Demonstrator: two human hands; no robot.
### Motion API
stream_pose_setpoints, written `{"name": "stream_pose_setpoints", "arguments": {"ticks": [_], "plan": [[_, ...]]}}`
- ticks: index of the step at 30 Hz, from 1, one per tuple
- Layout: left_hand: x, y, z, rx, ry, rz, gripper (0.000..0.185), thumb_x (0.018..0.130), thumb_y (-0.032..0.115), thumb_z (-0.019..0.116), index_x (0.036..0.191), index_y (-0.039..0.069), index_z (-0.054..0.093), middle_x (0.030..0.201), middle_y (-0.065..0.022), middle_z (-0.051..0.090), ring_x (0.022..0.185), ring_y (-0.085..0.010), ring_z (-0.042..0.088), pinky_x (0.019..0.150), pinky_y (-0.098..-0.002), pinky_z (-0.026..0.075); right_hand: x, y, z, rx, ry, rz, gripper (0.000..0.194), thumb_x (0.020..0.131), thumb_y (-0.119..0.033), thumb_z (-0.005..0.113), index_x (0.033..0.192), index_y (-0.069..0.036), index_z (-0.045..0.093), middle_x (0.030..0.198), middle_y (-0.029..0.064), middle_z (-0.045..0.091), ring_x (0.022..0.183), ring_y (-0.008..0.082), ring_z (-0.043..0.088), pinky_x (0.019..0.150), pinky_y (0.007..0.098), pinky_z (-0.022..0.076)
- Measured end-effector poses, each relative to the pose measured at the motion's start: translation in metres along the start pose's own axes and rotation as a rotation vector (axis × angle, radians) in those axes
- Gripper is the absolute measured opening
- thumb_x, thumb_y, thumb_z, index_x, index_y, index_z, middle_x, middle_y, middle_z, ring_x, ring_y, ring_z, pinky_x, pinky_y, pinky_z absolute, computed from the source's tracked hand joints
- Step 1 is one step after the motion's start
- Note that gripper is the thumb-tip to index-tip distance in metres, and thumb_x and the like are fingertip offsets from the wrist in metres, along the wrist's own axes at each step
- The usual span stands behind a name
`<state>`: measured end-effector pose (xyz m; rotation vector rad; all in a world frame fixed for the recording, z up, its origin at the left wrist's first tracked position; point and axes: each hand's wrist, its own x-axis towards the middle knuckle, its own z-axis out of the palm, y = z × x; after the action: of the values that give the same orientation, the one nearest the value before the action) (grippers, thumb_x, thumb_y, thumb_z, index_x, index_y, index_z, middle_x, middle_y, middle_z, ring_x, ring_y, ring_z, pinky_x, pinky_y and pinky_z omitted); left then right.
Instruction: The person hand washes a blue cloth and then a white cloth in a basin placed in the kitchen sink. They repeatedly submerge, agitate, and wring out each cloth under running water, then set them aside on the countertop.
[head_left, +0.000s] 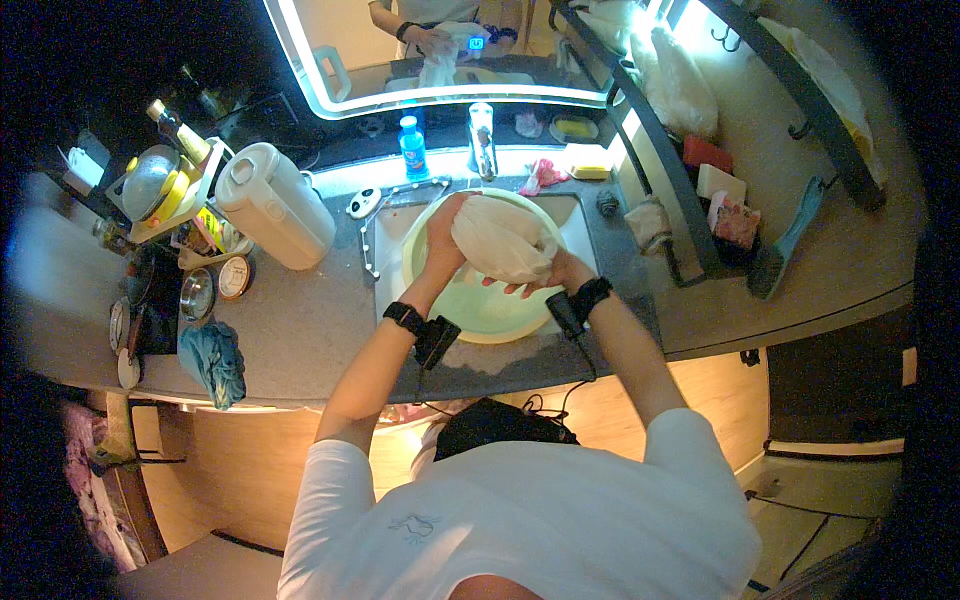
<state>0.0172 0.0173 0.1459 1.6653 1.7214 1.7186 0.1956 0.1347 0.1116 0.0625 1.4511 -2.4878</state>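
Observation:
A bunched white cloth (501, 236) is held between my two hands above a pale green basin (480, 328) that has water in it. My left hand (448, 238) grips the cloth's left end, its fingers partly hidden by the fabric. At the right end, my right hand (553, 274) holds the cloth from below, with several fingertips showing under it. The basin stands in the rectangular sink (388, 259), below the faucet (483, 142). Both wrists wear black straps with small devices and cables.
Left of the sink stand a large white electric kettle or pot (276, 206), a lidded glass pot (150, 184) on a rack, and a blue cloth (212, 362). Behind are a blue bottle (412, 150) and a pink cloth (544, 177). A blue-handled brush (787, 236) hangs at right.

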Motion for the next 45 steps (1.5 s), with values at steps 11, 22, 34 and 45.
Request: {"name": "stream_pose_setpoints", "arguments": {"ticks": [11,22,34,45], "plan": [[-0.027,-0.041,0.006,0.938,-0.421,0.263,0.035,0.071,0.018,0.058,0.106,0.022,0.057,0.088,-0.0054,0.061,0.08,-0.0246,0.058,0.075,-0.0399,0.045,0.025,0.018,0.003,-1.429,0.479,-0.02,0.038,0.072,-0.033,0.062,0.099,-0.007,0.056,0.09,0.0107,0.062,0.073,0.0279,0.061,0.061,0.0398,0.0488],[-0.03,-0.083,0.033,0.503,-0.716,-0.432,0.039,0.066,0.041,0.062,0.098,0.019,0.061,0.096,-0.0105,0.062,0.089,-0.0287,0.059,0.076,-0.0382,0.046,0.016,0.005,0.024,-1.78,0.788,0.102,0.047,0.066,-0.017,0.066,0.109,-0.012,0.047,0.099,0.0128,0.052,0.094,0.0308,0.051,0.072,0.0385,0.0453],[-0.026,-0.014,0.014,0.581,-0.017,-0.263,0.034,0.067,0.015,0.061,0.101,0.014,0.058,0.099,-0.0075,0.06,0.088,-0.0306,0.057,0.074,-0.041,0.045,-0.013,-0.013,0.019,0.744,0.162,-0.021,0.064,0.075,-0.033,0.064,0.128,-0.014,0.034,0.124,0.0149,0.046,0.105,0.0312,0.05,0.09,0.0418,0.0398],[-0.038,-0.02,-0.015,0.95,-0.033,0.562,0.043,0.07,0.01,0.055,0.111,0.022,0.052,0.095,0.0012,0.058,0.085,-0.0186,0.055,0.082,-0.0406,0.041,-0.009,0.008,-0.005,-0.464,0.267,0.344,0.051,0.065,-0.027,0.073,0.107,-0.007,0.05,0.094,0.0054,0.058,0.077,0.0156,0.055,0.066,0.027,0.0455]]}}
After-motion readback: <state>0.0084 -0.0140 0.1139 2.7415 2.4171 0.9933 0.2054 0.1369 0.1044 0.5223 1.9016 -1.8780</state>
